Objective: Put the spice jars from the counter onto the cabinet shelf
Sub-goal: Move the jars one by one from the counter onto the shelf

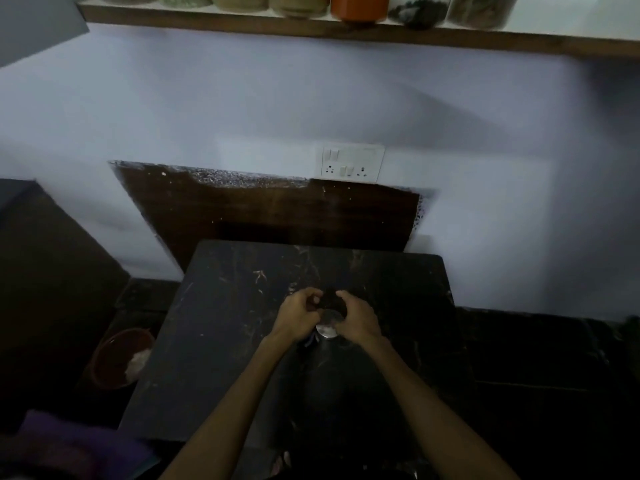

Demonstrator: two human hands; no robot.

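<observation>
A small dark spice jar [331, 302] with a pale lower part stands on the black marble counter [228, 334]. My left hand [300, 317] curls against its left side and my right hand [356, 318] wraps its right side, so both grip it. The hands hide most of the jar. High above, the wooden cabinet shelf [242, 24] carries a row of several jars, among them an orange jar [358, 6] and a jar with dark contents [417, 10]. The light is dim.
A white switch and socket plate [349, 164] sits on the wall above a dark brown backsplash panel [270, 216]. A reddish bowl [121, 358] stands low at the left of the counter. A dark cabinet [45, 271] rises at the left.
</observation>
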